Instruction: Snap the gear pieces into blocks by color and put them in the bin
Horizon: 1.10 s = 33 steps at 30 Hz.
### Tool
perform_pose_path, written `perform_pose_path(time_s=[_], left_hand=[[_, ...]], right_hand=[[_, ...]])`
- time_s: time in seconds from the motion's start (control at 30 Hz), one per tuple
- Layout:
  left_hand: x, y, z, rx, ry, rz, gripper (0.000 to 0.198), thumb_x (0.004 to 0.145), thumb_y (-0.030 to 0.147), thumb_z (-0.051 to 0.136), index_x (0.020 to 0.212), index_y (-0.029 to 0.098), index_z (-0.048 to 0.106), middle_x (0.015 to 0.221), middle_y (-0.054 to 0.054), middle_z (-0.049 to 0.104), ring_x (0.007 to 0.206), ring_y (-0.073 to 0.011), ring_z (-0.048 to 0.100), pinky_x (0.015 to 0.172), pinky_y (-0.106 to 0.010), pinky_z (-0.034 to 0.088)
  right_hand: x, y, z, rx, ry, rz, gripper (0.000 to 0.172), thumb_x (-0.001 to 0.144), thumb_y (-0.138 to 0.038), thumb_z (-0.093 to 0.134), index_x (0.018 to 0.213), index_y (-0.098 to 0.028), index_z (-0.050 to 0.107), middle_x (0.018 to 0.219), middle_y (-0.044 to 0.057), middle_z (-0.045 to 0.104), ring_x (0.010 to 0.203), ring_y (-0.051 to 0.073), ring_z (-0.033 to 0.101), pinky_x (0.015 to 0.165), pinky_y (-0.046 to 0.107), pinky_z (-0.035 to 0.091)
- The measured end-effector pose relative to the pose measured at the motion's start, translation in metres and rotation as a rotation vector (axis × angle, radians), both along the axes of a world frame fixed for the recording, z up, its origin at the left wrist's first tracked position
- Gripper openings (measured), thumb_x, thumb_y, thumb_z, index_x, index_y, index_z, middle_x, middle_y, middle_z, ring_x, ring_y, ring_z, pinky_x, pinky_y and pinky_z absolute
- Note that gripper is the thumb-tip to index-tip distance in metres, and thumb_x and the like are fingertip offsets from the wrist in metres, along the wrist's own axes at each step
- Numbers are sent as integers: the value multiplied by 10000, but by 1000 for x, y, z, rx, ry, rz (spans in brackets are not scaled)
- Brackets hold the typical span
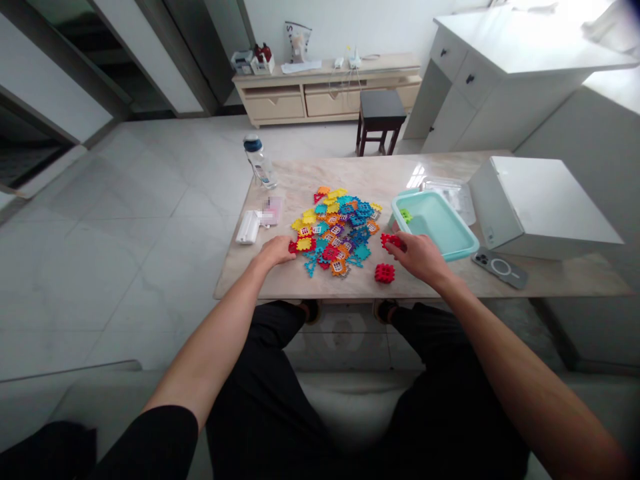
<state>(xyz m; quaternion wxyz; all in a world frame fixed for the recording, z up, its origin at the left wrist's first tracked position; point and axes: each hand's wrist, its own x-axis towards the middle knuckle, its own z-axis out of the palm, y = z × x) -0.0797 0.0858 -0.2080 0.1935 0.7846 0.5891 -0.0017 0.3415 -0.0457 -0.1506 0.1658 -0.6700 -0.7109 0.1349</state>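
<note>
A spread pile of colourful interlocking plastic tiles (333, 230) lies in the middle of the table, in yellow, orange, blue, purple and red. At the pile's left edge, my left hand (277, 252) has its fingers closed on a red tile (293, 247), beside a yellow one. My right hand (417, 255) grips another red tile (388, 241) between thumb and fingers, just off the pile's right side. Below it stands a small stack of red tiles (385, 273). Close to my right hand is a mint-green plastic basin (457, 230) with a few green pieces in its left end.
On the table's left are a clear water bottle (261, 163), a white case (248, 227) and a pinkish packet (273, 210). Along the right sit a clear plastic tray (463, 200), a white box (543, 203) and a phone (500, 268). A dark stool (383, 107) stands beyond.
</note>
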Motion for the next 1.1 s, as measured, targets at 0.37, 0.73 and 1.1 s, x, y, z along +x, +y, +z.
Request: perform_pose_path(time_s=[0.37,0.73,1.1], left_hand=[[11,-5,39,-25,-201,-62,108,804,237,695,800,217,802,833,-71,814,805,-240,718,796,-306,515],[34,-6,48,-138,-522,-51,319,876,467,747,998,176,797,978,-99,845,896,-239,773,825,-329,598],[64,-28,84,-138,-1082,298,445,805,372,960,1122,139,749,947,-110,839,815,-205,788,786,-332,656]], right_hand=[[-10,6,-5,-7,-122,67,420,1146,-529,564,945,-213,753,841,93,777,750,229,677,683,333,328],[-67,33,-9,-79,-78,101,229,1128,-406,628,1102,-202,727,1027,116,799,911,242,691,718,312,384],[-85,58,-13,-139,552,40,248,1005,-375,722,875,-171,777,808,60,798,732,180,714,664,289,539]])
